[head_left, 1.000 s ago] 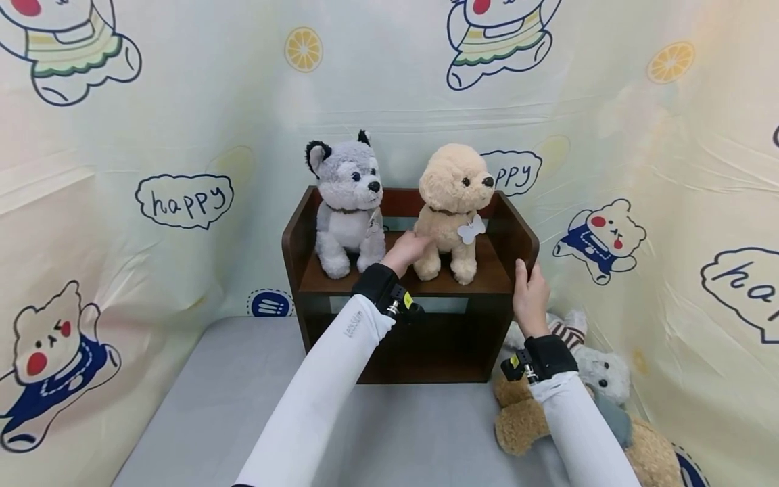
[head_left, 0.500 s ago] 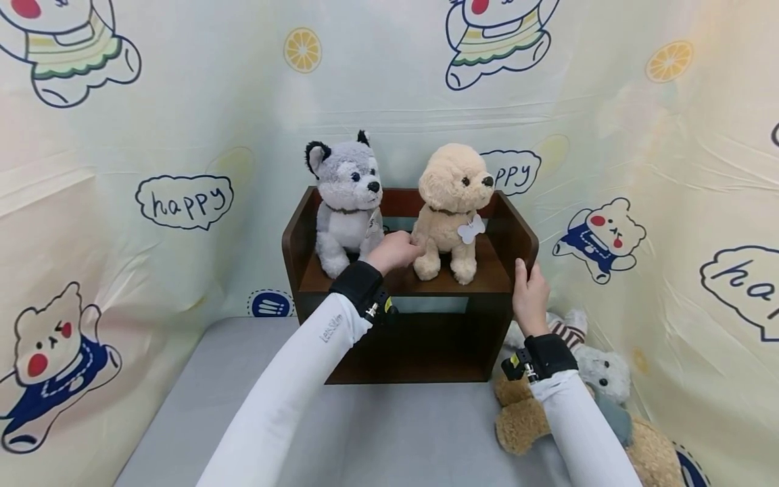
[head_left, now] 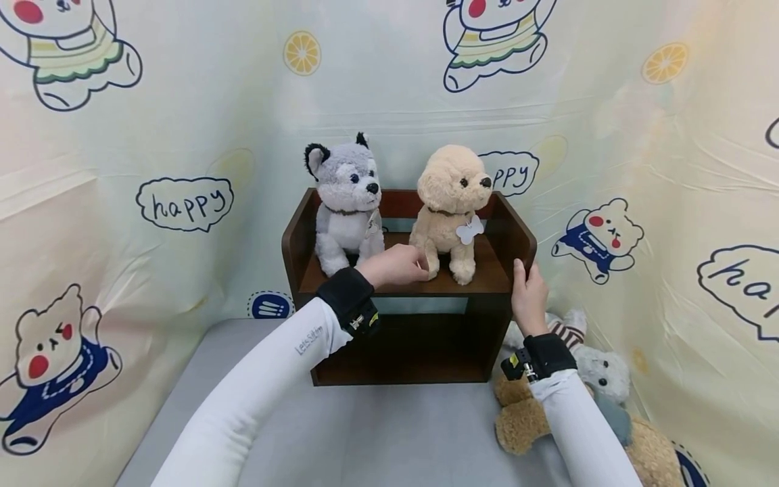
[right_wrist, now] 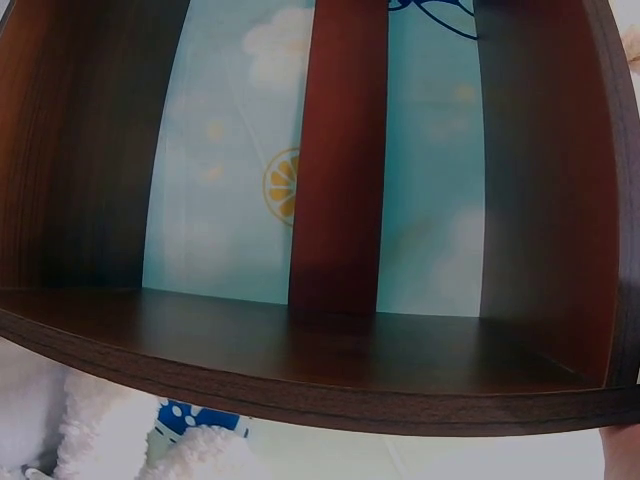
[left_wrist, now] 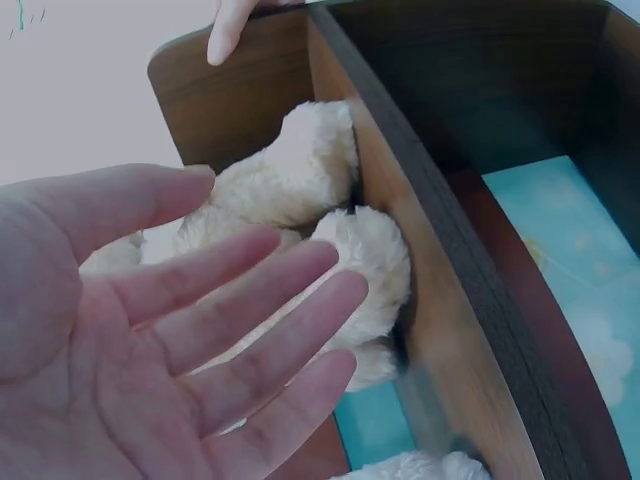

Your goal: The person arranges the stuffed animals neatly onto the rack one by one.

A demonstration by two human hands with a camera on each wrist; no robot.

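Note:
On the upper board of a dark brown wooden shelf [head_left: 475,295], a cream plush dog [head_left: 453,182] with a bone-shaped tag [head_left: 470,230] sits at the right. Beside it on the left sits a grey and white plush husky [head_left: 348,179]. My left hand [head_left: 398,264] is at the cream dog's front paw, fingertips overlapping it. The left wrist view shows that hand's palm and extended fingers [left_wrist: 270,345] in front of the plush dog's legs [left_wrist: 365,275]. My right hand [head_left: 531,297] grips the shelf's right side panel, thumb and fingers at its front edge.
The shelf's lower compartment [right_wrist: 235,335] is seen from the front in the right wrist view. Several plush toys [head_left: 602,372] lie heaped on the grey tabletop [head_left: 377,433] at the right. A printed cloth backdrop [head_left: 231,101] hangs close behind the shelf.
My left hand has moved down and a little left from the cream dog's body to its front paw, its forearm swinging left. My right hand stays on the side panel.

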